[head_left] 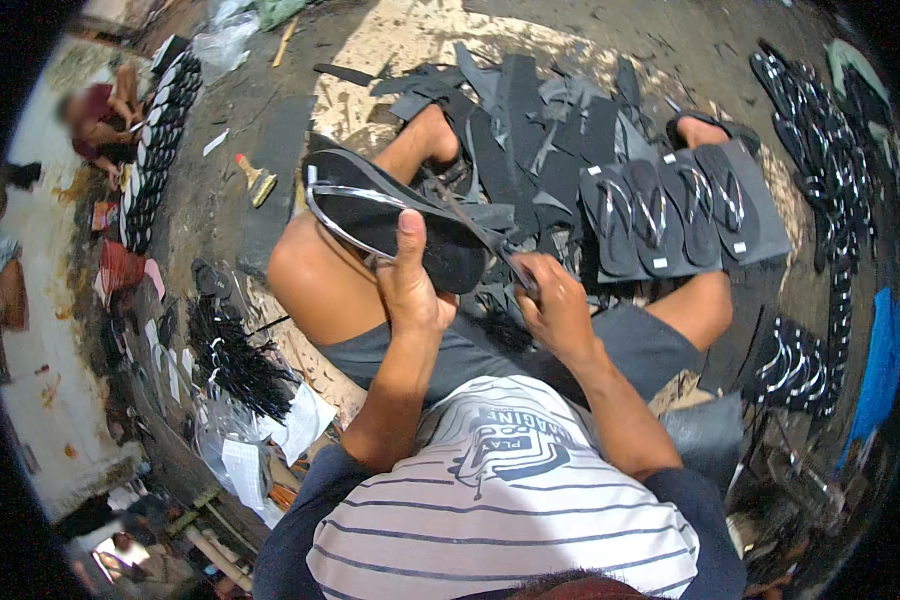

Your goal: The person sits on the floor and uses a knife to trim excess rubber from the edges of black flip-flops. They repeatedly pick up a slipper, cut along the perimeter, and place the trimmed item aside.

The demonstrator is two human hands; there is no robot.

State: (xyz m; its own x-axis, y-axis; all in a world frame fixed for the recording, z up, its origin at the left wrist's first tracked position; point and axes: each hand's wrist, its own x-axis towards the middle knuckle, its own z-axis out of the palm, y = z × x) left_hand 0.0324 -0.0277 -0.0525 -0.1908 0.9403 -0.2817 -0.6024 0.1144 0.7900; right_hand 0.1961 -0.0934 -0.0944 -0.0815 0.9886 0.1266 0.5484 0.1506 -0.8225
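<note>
My left hand (415,285) grips a black flip-flop (370,212) with a shiny silver strap, the thumb pressed on its footbed. The flip-flop is tilted above my left leg. At the flip-flop's right end, my right hand (558,308) is closed round a thin dark tool (519,268) that looks like a knife; its exact kind is partly hidden by the fingers. A narrow dark strip runs along the sole's edge near it. Several finished-looking flip-flops (650,215) with silver straps lie on a dark sheet (767,200) by my right knee.
Dark offcuts (515,125) are heaped between my feet. A brush (256,182) lies left of my knee, near a black strap bundle (240,365). Stacked footwear (160,140) stands at far left beside another person (95,115). More silver-strapped footwear (805,150) lines the right.
</note>
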